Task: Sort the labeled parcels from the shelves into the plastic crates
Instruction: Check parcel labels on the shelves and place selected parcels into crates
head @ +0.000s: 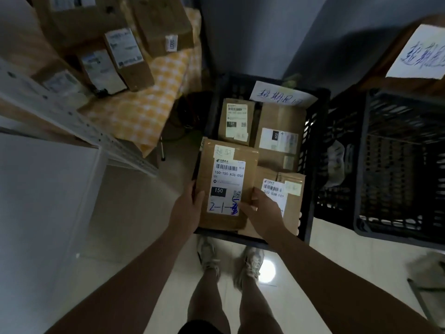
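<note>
The parcel (226, 184) (label up, long axis running 12 to 6) sits over the black crate (310, 131)'s 8 o'clock corner. Left hand (190, 208) grips its 7 o'clock edge, right hand (262, 210) pinches at 5, both equally near.

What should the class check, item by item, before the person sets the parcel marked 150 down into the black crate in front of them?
1. Left hand and right hand both grip the parcel marked 150: ok.
2. Its label faces up and is readable: ok.
3. The parcel is above the black crate: ok.
4. Free room in the crate beneath it: cannot tell, hidden by the parcel.
5. The crate's handwritten sign matches the parcel's handwritten note: cannot tell, too blurred.
</note>
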Available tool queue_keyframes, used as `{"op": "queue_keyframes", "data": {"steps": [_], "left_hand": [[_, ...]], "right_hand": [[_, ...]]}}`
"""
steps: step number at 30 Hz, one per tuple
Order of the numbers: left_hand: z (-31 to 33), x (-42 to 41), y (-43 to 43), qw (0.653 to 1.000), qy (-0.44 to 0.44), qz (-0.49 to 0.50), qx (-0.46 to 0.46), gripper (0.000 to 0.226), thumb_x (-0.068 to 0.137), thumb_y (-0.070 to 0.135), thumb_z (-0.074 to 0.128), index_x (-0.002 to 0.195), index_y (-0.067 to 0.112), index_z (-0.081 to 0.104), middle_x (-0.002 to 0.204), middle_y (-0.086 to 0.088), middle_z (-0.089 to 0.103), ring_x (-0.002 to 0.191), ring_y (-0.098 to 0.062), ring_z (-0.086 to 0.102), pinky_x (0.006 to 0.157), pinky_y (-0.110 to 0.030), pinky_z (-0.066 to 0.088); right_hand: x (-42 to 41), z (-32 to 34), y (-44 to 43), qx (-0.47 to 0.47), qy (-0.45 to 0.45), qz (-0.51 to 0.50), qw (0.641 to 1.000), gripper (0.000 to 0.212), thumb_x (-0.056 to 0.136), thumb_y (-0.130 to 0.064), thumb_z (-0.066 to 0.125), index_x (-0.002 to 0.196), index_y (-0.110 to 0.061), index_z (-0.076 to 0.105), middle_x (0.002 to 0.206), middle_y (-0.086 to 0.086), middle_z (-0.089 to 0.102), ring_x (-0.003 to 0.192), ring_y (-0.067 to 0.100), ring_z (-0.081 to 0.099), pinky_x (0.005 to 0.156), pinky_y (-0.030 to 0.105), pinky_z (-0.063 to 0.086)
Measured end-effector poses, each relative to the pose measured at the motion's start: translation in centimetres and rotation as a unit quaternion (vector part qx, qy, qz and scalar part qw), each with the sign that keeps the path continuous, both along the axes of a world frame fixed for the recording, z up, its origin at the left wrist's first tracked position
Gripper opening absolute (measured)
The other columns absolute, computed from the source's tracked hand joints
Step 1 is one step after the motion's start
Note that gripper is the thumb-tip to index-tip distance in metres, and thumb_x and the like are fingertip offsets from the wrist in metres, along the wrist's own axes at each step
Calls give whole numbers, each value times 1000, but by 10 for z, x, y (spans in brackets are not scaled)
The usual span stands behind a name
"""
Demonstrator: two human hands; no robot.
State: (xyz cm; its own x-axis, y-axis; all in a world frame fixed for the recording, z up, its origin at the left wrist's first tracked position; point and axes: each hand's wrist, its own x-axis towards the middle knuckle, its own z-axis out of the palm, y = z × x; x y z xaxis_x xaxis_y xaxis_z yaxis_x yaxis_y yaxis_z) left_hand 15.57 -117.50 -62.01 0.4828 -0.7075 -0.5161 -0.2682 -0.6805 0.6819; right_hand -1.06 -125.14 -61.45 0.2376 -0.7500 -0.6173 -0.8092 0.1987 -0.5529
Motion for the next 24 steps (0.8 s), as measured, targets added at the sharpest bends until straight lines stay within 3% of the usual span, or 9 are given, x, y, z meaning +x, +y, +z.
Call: {"op": "queue_keyframes", "data": {"steps": [4, 7, 10, 13, 21, 24], "left_hand": [[-17, -5, -9, 999, -44, 2, 0, 33, 101, 23, 42, 131, 12, 47, 118, -7, 58, 108, -23, 58, 78, -25, 40], [-24, -6, -13, 997, -74, -7, -6, 53, 99, 20, 47, 148, 19, 28, 132, -12, 43, 111, -26, 55, 83, -27, 42], [-33, -3, -18, 985, -122, -124, -9, 74, 96, 29, 53, 152, 34, 6, 142, -13, 27, 115, -28, 51, 93, -37, 50], [-41, 0, -22, 961, -167, -217, 28, 83, 91, 39, 58, 152, 37, 2, 149, -14, 16, 128, -32, 38, 102, -46, 46], [-57, -2, -22, 957, -161, -235, 58, 86, 91, 41, 59, 153, 31, 0, 150, -15, 16, 132, -31, 34, 107, -43, 39], [-62, -3, -31, 921, -248, -286, 94, 86, 91, 52, 51, 154, 25, -1, 153, -18, 14, 136, -33, 26, 109, -43, 30]], "right_hand": [[2, -12, 0, -25, 28, 8, 999, 53, 89, -32, 62, 137, -27, 37, 104, -2, 69, 101, 24, 63, 101, 47, 40], [9, -20, -1, -64, 91, 52, 992, 60, 91, -35, 56, 143, -26, 27, 100, 0, 68, 101, 25, 61, 98, 40, 30], [11, -27, -6, -114, 130, 91, 981, 70, 91, -41, 53, 149, -25, 17, 111, 1, 63, 109, 25, 55, 100, 44, 26], [10, -33, -10, -130, 115, 111, 979, 79, 91, -40, 55, 152, -29, 6, 125, 2, 56, 118, 25, 49, 107, 49, 22], [6, -43, -18, -149, 142, 195, 959, 68, 95, -42, 49, 152, -26, 15, 147, -1, 39, 135, 24, 31, 108, 45, 16], [11, -46, -31, -203, 161, 235, 937, 61, 95, -38, 51, 149, -25, 26, 149, 4, 32, 135, 27, 28, 110, 48, 18]]}}
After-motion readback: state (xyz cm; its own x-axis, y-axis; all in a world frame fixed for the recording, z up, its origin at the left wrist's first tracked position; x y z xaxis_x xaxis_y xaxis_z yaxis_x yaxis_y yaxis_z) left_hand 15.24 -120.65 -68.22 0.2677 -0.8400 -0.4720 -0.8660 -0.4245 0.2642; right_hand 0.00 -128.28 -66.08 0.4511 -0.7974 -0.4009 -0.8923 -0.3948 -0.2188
